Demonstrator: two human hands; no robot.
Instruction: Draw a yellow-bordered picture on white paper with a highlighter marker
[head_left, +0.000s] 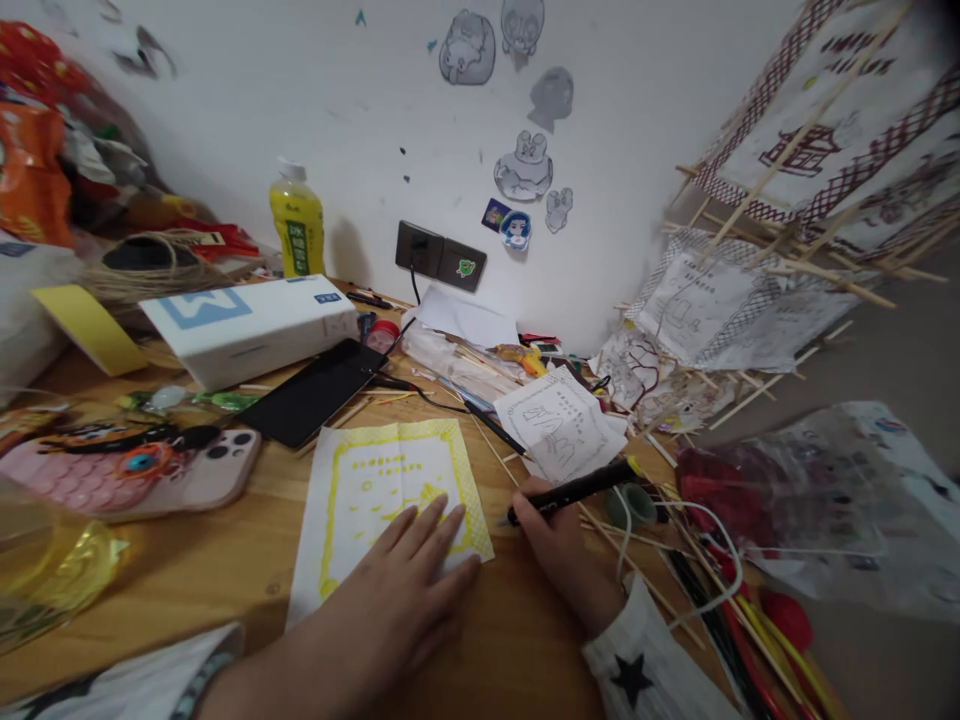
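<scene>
On the wooden worktop [255, 600] I see one flat, glossy black phone [311, 395]. Next, one thin, creased paper [375, 515] with yellow drawing lies under the left hand [397, 580], its grip flat and open. The right hand [559, 545] has its grip closed around one slim black pen [581, 487], long axis rising rightward, tip pointing left, just beside the paper.
</scene>
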